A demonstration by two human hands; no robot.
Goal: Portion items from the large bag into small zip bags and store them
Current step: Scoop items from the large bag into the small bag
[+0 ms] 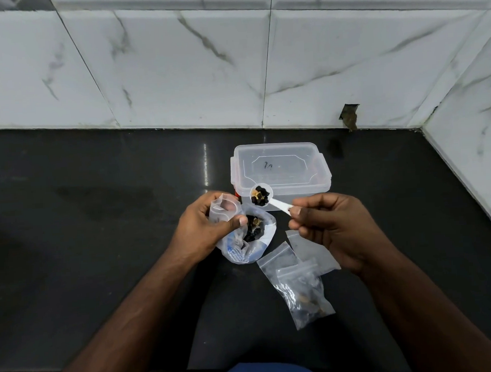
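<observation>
My left hand [203,225] holds a small clear zip bag [225,206] open at its mouth, just above the large plastic bag [250,242]. The large bag sits open on the black counter with dark and tan pieces inside. My right hand [329,229] pinches the handle of a small white spoon [267,199]. The spoon's bowl is heaped with dark and tan pieces and hovers to the right of the small bag's mouth. One filled small zip bag [307,296] lies on the counter near my right wrist, on top of empty zip bags [277,266].
A clear plastic box with a snap lid [280,167] stands behind the hands on the black counter [98,222]. White marble-look tiled walls rise at the back and the right. The counter's front edge runs near my body.
</observation>
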